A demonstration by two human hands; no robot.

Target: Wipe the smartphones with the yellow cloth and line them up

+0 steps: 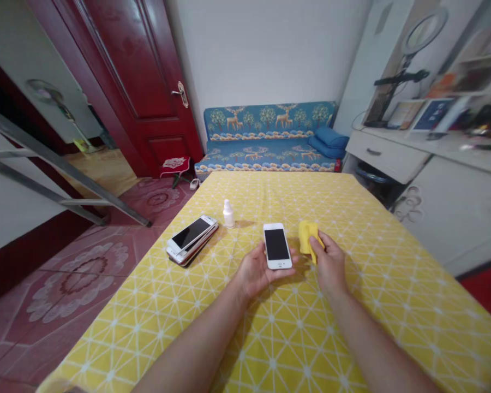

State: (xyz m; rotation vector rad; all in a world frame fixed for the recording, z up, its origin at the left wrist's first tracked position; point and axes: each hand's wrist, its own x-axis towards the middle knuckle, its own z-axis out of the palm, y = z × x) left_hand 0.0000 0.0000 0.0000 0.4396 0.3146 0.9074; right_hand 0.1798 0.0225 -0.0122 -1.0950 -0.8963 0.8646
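Observation:
A white smartphone (pixel 277 244) with a dark screen rests face up in my left hand (pixel 258 271), whose fingers wrap under and around its right edge. Just to the right, my right hand (pixel 330 262) pinches a folded yellow cloth (pixel 306 237) between thumb and fingers. The cloth is held apart from the phone. On the table to the left lies a stack of several phones (pixel 193 238), the top one white with a black screen. Beside the stack stands a small white bottle (pixel 228 214), upright.
A yellow patterned tablecloth (pixel 270 327) covers the table. Behind it is a blue sofa (pixel 265 153) with deer prints. A white desk (pixel 387 153) with a ring light (pixel 425 33) stands at right. A metal ladder (pixel 65 169) and a red door (pixel 139 71) are at left.

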